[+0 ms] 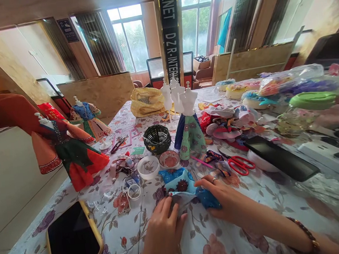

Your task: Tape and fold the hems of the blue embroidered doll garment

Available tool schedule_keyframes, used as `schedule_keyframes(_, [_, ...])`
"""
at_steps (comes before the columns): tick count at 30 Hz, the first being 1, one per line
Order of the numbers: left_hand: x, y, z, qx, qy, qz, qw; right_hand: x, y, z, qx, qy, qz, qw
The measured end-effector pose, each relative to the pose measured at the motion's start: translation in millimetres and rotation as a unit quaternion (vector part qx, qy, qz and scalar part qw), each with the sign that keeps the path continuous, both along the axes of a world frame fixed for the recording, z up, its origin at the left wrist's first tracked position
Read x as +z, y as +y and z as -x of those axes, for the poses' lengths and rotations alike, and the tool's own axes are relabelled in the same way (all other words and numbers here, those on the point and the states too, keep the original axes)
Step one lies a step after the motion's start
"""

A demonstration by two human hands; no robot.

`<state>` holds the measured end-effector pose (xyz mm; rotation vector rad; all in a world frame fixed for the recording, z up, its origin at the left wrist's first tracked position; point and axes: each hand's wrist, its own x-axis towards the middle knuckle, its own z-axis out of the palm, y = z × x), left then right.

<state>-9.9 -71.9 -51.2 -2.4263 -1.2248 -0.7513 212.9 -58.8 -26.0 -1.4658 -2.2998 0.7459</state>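
A small blue doll top [181,182] with a dark flower motif lies on the flowered tablecloth in front of me. My right hand [222,197] is curled over its right side, gripping the darker blue sleeve; the thumb is mostly hidden. At the near left edge of the cloth rests my left hand [166,229], fingers stretched out and thumb apart, the fingertips touching the table and the fabric's edge. Just beyond the top stand a white round dish [148,167] and a pink patterned bowl [169,159]. Behind them a doll mannequin wears a green flowered skirt [191,137].
Red scissors [241,165] and a black tray [282,158] lie to the right. A yellow-cased phone [74,238] is at the near left. Dressed mannequins [68,146] stand at the left edge. A dark woven basket [157,139] sits mid-table, with a fabric heap [228,122] to its right.
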Motion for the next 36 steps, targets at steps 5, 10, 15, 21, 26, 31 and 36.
schedule_keyframes(5, [5.2,8,-1,-0.006,0.032,0.029,0.999,5.6,1,-1,0.01,0.005,-0.003,1.0])
schedule_keyframes(10, [8.0,11,1,-0.032,0.07,0.035,0.996,14.5,-2,2,0.003,0.01,0.014,1.0])
schedule_keyframes(15, [3.5,13,6,-0.035,0.091,0.019,0.995,14.2,-1,-1,-0.005,0.01,0.001,1.0])
schedule_keyframes(21, [-2.6,20,9,-0.035,0.059,0.072,0.995,14.1,1,-3,-0.003,-0.004,0.004,1.0])
schedule_keyframes(26, [-2.5,23,8,-0.043,-0.107,0.221,0.968,17.9,1,-4,0.01,0.001,0.023,1.0])
schedule_keyframes(31, [15.0,29,12,-0.033,-0.206,0.341,0.917,23.1,-1,-8,0.006,-0.005,0.047,0.999])
schedule_keyframes(36, [27.2,33,16,-0.016,-0.278,0.422,0.863,14.8,2,-14,0.002,0.0,0.036,0.999])
